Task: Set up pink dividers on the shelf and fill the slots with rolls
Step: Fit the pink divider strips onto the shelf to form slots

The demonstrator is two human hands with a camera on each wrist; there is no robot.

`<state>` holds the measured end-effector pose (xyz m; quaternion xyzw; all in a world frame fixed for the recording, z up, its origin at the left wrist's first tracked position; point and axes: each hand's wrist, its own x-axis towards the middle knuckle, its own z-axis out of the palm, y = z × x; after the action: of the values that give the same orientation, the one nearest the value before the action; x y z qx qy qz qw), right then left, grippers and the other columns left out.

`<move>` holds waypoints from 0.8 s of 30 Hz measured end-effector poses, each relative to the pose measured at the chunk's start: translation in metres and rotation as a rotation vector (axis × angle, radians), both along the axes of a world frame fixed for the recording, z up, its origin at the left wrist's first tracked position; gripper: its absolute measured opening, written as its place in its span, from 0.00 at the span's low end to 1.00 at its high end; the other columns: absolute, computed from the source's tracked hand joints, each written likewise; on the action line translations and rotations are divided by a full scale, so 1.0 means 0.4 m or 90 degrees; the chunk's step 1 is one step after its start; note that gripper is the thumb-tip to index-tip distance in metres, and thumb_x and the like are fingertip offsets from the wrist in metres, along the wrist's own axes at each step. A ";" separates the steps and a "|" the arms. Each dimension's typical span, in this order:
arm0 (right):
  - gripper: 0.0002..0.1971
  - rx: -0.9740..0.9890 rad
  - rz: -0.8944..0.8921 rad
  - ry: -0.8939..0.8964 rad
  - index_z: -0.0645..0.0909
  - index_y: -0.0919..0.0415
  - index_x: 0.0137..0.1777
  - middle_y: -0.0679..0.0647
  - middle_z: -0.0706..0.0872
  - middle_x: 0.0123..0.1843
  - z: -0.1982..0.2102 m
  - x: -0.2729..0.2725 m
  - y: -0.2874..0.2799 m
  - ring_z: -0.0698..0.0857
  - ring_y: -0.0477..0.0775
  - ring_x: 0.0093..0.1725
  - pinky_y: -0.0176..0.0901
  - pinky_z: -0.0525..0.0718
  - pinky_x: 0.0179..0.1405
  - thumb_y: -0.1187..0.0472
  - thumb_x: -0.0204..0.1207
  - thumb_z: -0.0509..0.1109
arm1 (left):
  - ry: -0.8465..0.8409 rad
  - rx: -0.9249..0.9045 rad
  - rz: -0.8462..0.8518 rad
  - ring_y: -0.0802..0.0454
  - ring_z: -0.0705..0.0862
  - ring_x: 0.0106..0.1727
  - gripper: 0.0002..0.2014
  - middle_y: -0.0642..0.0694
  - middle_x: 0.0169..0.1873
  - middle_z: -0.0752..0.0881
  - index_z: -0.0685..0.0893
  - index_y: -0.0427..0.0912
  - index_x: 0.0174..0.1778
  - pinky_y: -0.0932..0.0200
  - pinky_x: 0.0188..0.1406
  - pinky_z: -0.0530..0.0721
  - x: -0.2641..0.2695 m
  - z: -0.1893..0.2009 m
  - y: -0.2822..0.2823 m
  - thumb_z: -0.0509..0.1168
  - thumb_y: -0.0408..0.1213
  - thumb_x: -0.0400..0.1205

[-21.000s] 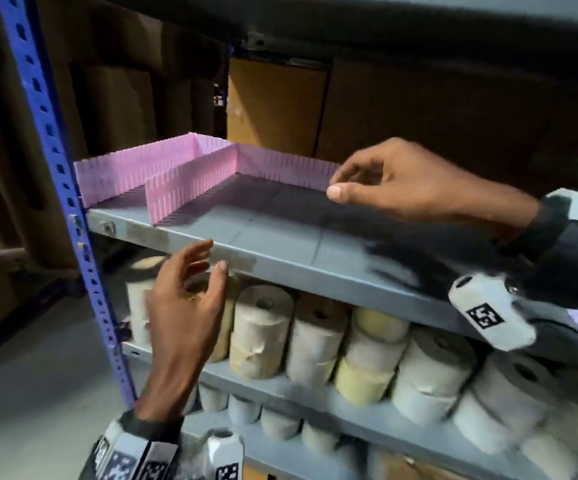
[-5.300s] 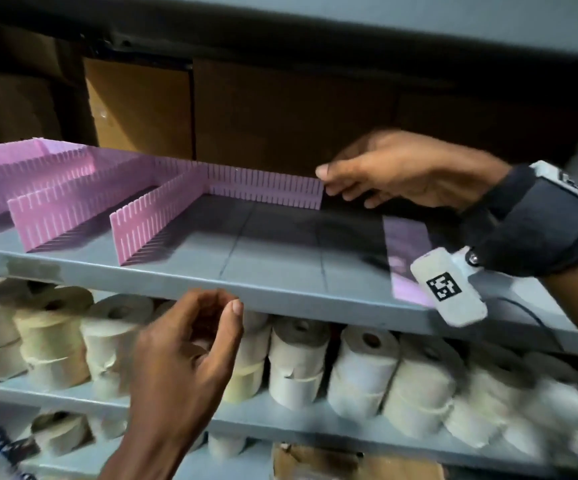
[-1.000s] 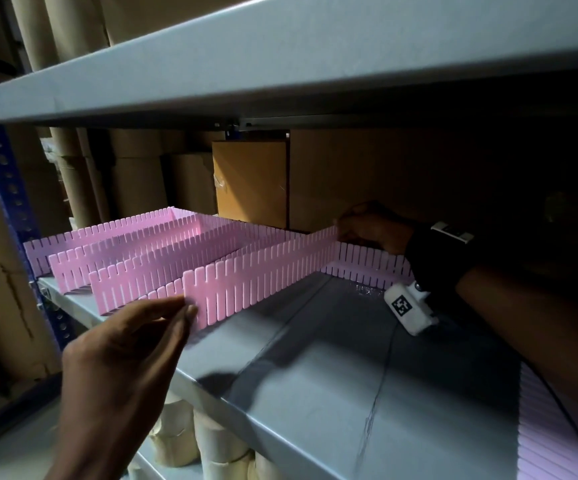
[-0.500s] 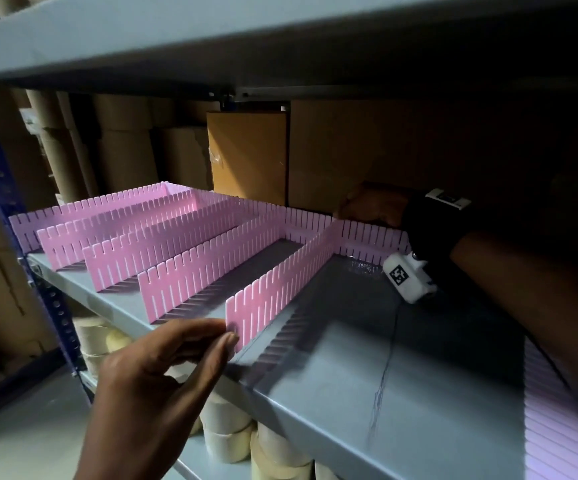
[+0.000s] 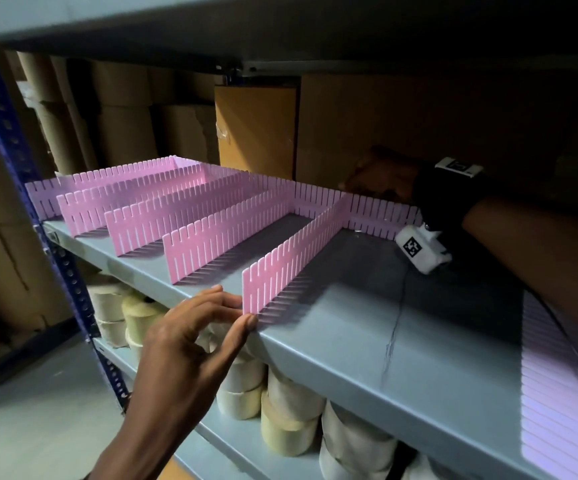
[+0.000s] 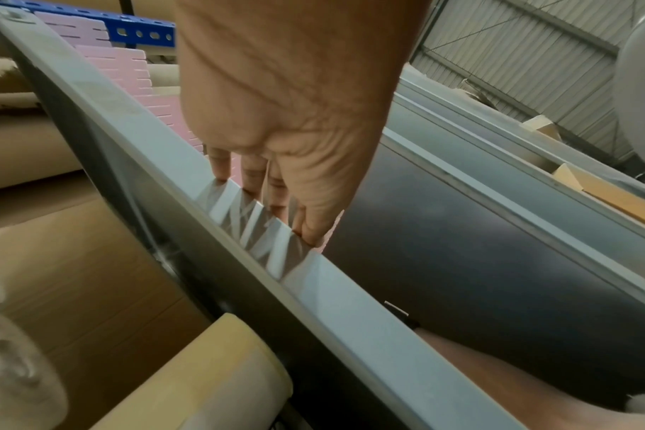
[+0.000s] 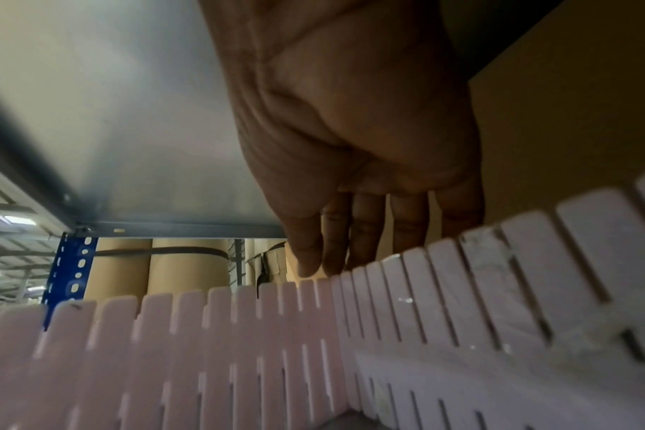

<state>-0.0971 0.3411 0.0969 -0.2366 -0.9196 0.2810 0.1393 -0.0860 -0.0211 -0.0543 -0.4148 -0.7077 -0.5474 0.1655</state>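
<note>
Several pink slotted dividers stand in a row across the grey shelf, joined to a pink back strip. My left hand pinches the front end of the rightmost divider at the shelf's front lip, with the fingers on its left face and the thumb at its lower corner. The left wrist view shows that hand at the shelf edge. My right hand is deep at the back. Its straight fingers lie behind the top of the back strip. Pale rolls fill the shelf below.
A loose pink divider lies flat on the shelf's right end, under my right forearm. Cardboard boxes and tall cardboard tubes stand behind the shelf. A blue upright post bounds the left side. Another shelf hangs low overhead.
My left hand has swung the front end of the rightmost divider to the right, so it now stands apart from its neighbour. My right hand stays at the back strip.
</note>
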 end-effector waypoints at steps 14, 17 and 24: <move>0.13 0.067 -0.036 -0.050 0.84 0.65 0.58 0.54 0.83 0.44 0.000 0.018 -0.042 0.82 0.52 0.42 0.40 0.77 0.39 0.57 0.79 0.74 | 0.042 0.004 0.014 0.52 0.88 0.59 0.12 0.55 0.48 0.91 0.94 0.43 0.43 0.37 0.58 0.86 -0.009 -0.031 0.006 0.73 0.48 0.81; 0.09 0.104 -0.073 -0.068 0.82 0.60 0.56 0.53 0.85 0.49 0.013 0.026 -0.078 0.83 0.58 0.54 0.47 0.81 0.55 0.55 0.81 0.72 | 0.055 0.025 0.004 0.53 0.88 0.58 0.10 0.54 0.47 0.91 0.94 0.43 0.43 0.38 0.55 0.88 -0.009 -0.039 0.007 0.73 0.45 0.80; 0.33 0.111 -0.214 -0.009 0.67 0.57 0.79 0.56 0.79 0.69 0.097 0.115 -0.163 0.81 0.62 0.65 0.56 0.86 0.50 0.52 0.77 0.76 | 0.045 0.048 -0.022 0.77 0.81 0.60 0.11 0.56 0.46 0.91 0.92 0.45 0.44 0.43 0.57 0.88 -0.008 -0.035 0.003 0.74 0.49 0.83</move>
<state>-0.0510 0.2758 0.1357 -0.3758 -0.8890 0.1712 0.1978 -0.0892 -0.0199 -0.0681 -0.4394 -0.6729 -0.5617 0.1965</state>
